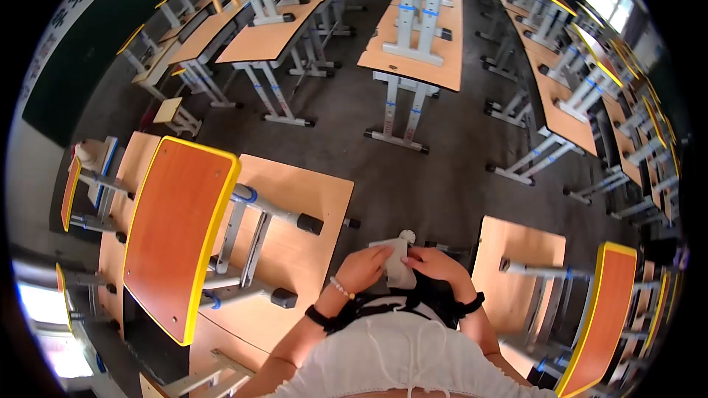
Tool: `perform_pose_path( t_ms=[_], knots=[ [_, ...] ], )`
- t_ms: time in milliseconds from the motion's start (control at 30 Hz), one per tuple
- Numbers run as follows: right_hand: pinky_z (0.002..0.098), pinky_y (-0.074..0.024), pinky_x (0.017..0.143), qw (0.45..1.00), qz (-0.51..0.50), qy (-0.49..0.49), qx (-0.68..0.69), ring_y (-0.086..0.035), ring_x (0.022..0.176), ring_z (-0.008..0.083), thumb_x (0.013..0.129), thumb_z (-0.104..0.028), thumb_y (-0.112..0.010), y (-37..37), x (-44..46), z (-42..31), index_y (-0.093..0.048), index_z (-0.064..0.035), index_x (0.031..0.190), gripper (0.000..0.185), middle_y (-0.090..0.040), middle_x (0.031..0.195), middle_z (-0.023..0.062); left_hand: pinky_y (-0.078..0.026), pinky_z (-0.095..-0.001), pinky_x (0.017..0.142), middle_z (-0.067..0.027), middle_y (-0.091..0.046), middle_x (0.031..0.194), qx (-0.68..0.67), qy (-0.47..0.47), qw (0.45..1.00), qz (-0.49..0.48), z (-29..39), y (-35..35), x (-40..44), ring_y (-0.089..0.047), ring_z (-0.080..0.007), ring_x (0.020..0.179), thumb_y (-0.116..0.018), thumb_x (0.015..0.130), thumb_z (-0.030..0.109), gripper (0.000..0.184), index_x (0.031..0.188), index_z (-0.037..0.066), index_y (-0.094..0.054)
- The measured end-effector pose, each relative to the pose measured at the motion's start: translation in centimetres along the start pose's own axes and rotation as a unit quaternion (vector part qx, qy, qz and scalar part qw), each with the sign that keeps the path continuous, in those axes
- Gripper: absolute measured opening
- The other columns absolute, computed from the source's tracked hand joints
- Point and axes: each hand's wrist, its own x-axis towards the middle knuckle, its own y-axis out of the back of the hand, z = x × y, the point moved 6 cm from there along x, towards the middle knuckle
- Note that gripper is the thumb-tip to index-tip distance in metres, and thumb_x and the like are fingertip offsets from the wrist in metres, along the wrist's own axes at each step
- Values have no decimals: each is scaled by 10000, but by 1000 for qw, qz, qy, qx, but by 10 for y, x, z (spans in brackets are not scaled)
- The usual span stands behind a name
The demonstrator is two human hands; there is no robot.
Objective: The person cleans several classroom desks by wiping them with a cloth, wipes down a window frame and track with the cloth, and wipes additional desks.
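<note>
In front of my waist, both hands hold a pale grey cloth, which hangs down between them and looks folded. My left hand has its fingers closed on the cloth's left side. On the other side, my right hand pinches its upper right edge with the thumb and fingers. A small round white thing shows just beyond the cloth; I cannot make out what it is. Parts of the fingers are hidden behind the cloth.
A desk at my left bears an upturned stool with a yellow rim. Another desk with an upturned stool stands at my right. Ahead, rows of desks with stools line grey floor aisles.
</note>
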Motion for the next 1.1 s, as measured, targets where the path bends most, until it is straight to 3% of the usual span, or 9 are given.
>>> perform_pose_path(
  t_ms=[133, 333, 600, 700, 800, 900, 1000, 1033, 1100],
  knots=[
    [353, -480, 659, 992, 108, 51, 36, -606, 691, 301, 872, -338, -674, 107, 44, -14, -608, 11, 908, 357, -646, 782, 161, -516, -382, 888, -104, -607, 1207, 62, -43, 995, 65, 7, 35, 96, -609, -287, 1070, -604, 700, -3, 568, 1259, 97, -577],
    [302, -400, 584, 987, 48, 92, 121, -413, 604, 231, 788, -167, -694, 223, 112, -27, -503, -10, 785, 248, -505, 670, 118, -473, -418, 953, -133, -581, 1253, 100, -14, 991, 88, -5, 69, 203, -577, -329, 1110, -534, 750, -46, 567, 1300, 88, -549],
    [417, -441, 630, 984, 45, 148, -87, -566, 721, 351, 710, -108, -647, 267, 198, -71, -499, -14, 785, 191, -549, 833, 141, -364, -542, 1063, -153, -179, 1575, 105, 160, 981, 13, -44, 102, 273, -331, -344, 1390, -789, 713, 149, 847, 1450, 223, -379],
    [445, -469, 680, 958, -59, 228, -166, -594, 806, 349, 715, -133, -648, 254, 248, -93, -528, -43, 831, 190, -576, 848, 129, -358, -533, 1074, -157, -224, 1560, 169, 202, 963, 48, -85, 124, 282, -339, -348, 1385, -771, 727, 151, 725, 1385, 170, -466],
    [433, -471, 699, 935, -173, 261, -168, -593, 852, 337, 732, -124, -637, 252, 302, -121, -528, -59, 857, 178, -576, 836, 125, -348, -521, 1086, -151, -323, 1522, 193, 273, 942, -27, -148, 136, 277, -361, -314, 1381, -752, 742, 171, 529, 1235, 105, -572],
    [438, -498, 726, 926, -222, 233, -198, -627, 863, 341, 774, -66, -641, 263, 351, -145, -527, -67, 964, 222, -628, 892, 125, -404, -492, 1037, -117, -566, 1293, 93, 301, 946, 78, -181, 162, 261, -531, -295, 1207, -745, 726, 168, 303, 974, 73, -599],
    [412, -511, 778, 925, -260, 244, -130, -635, 929, 364, 786, -75, -668, 263, 400, -158, -542, -73, 1143, 378, -663, 987, 150, -484, -437, 900, -96, -661, 950, 61, 366, 923, 99, -175, 207, 256, -628, -291, 950, -729, 726, 158, 253, 930, 76, -602],
    [401, -510, 789, 915, -294, 249, -122, -633, 922, 353, 780, -75, -672, 258, 412, -159, -572, -73, 1139, 372, -664, 981, 146, -504, -415, 758, -90, -620, 773, 70, 361, 914, 171, -166, 221, 250, -624, -306, 773, -720, 723, 142, 236, 921, 77, -608],
    [384, -512, 792, 868, -357, 320, -127, -633, 906, 330, 764, -67, -682, 238, 439, -175, -629, -77, 1113, 354, -668, 968, 135, -504, -413, 705, -80, -622, 770, 82, 390, 884, 242, -152, 236, 232, -628, -298, 763, -722, 721, 149, 233, 915, 79, -615]
  ],
)
